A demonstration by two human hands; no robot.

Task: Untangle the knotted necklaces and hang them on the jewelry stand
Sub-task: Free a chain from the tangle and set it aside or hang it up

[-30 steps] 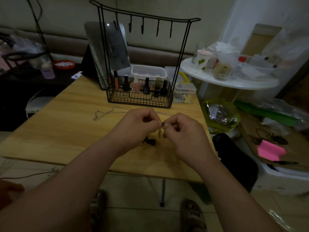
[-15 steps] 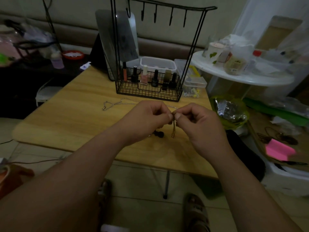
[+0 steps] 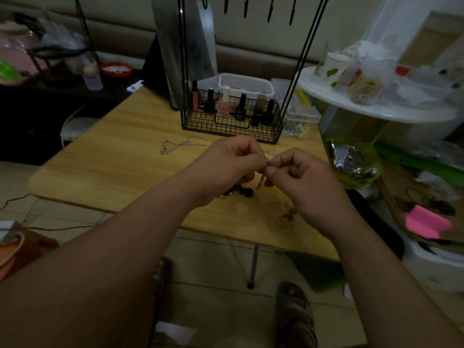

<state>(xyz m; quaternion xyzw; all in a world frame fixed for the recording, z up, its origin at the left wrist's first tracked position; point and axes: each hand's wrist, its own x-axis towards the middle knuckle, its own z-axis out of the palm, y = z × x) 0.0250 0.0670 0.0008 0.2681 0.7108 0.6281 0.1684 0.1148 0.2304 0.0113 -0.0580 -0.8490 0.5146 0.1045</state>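
My left hand (image 3: 232, 167) and my right hand (image 3: 298, 182) meet above the wooden table (image 3: 113, 162), both pinching a thin gold necklace (image 3: 262, 180) whose loose end dangles between them. A silver chain necklace (image 3: 180, 144) lies stretched on the table behind my hands, its right part hidden by them. A dark beaded piece (image 3: 238, 192) rests on the table under my left hand. The black wire jewelry stand (image 3: 231, 121) stands at the table's back, its hooks (image 3: 268, 11) bare; the top bar is cut off by the frame.
Nail polish bottles (image 3: 239, 104) fill the stand's basket. A mirror (image 3: 185, 43) and clear plastic boxes (image 3: 301, 114) sit behind it. A cluttered white round table (image 3: 376, 109) is at the right, with a green bag (image 3: 351, 159) below. My sandalled feet are under the table.
The view has tilted down, so the stand sits higher in frame. My hands stay together on the gold necklace, working it with small finger shifts.
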